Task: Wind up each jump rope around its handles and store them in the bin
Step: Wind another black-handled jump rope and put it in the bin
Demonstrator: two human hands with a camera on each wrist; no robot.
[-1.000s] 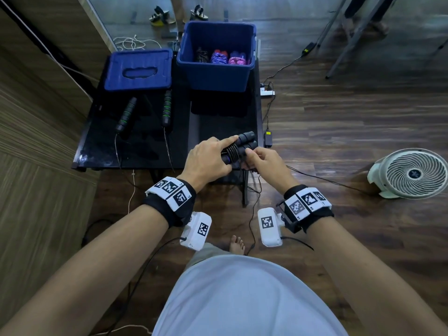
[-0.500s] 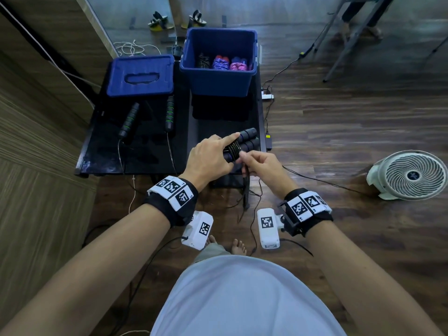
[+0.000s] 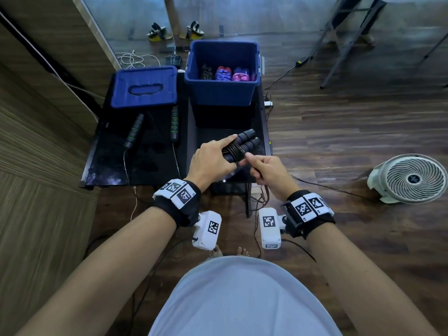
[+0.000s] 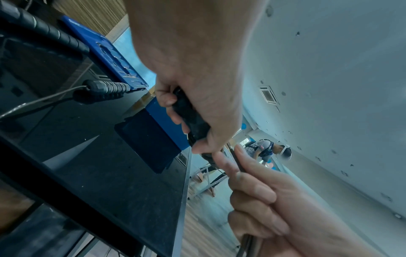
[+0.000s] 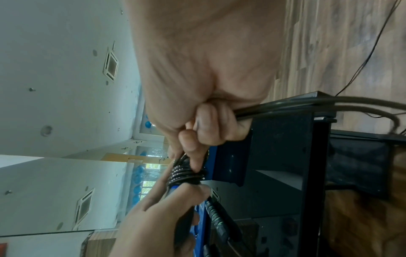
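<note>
My left hand (image 3: 213,158) grips a pair of black handles with blue rings (image 3: 247,139), held side by side above the black table (image 3: 155,166). Dark cord (image 3: 234,150) is coiled round their middle. My right hand (image 3: 264,169) pinches the loose cord (image 5: 307,102) close to the coil, and the slack trails down past the table's front edge. The left wrist view shows the left hand (image 4: 193,97) curled round the handles and the right fingers (image 4: 246,175) on the cord. An open blue bin (image 3: 221,90) stands at the back right, holding several wound ropes (image 3: 224,73).
A second rope with green-ringed black handles (image 3: 133,133) lies unwound on the table's left half, its cord hanging over the front edge. The blue bin lid (image 3: 145,87) lies behind it. A white fan (image 3: 409,178) sits on the wood floor at right, with cables nearby.
My right hand has drawn back toward me and to the right, pulling the cord away from the coil. The left hand keeps its grip on the handles, and the head view has moved closer.
</note>
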